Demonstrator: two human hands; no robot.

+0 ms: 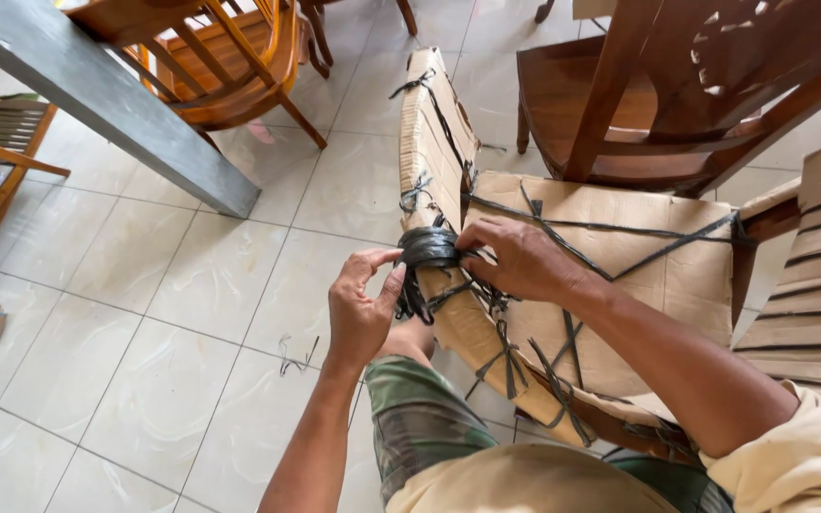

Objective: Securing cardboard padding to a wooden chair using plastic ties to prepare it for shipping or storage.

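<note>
Two hands busy on one knot: left hand [361, 309] pinching the black plastic strap [427, 249] from the side, right hand [517, 258] clamped over it from above, fingers clenched on the band. Wrapped thick round the arm of a cardboard-covered chair [658, 256], right by the knee. Looks soft, slick and stretchy, probably best grabbed at the bunched wad. Cardboard flimsy, tears easily. Bare wooden chairs [230, 57] crowding behind, grey beam [116, 104] off left, strap scraps [296, 356] on the tiled floor [144, 380].
</note>
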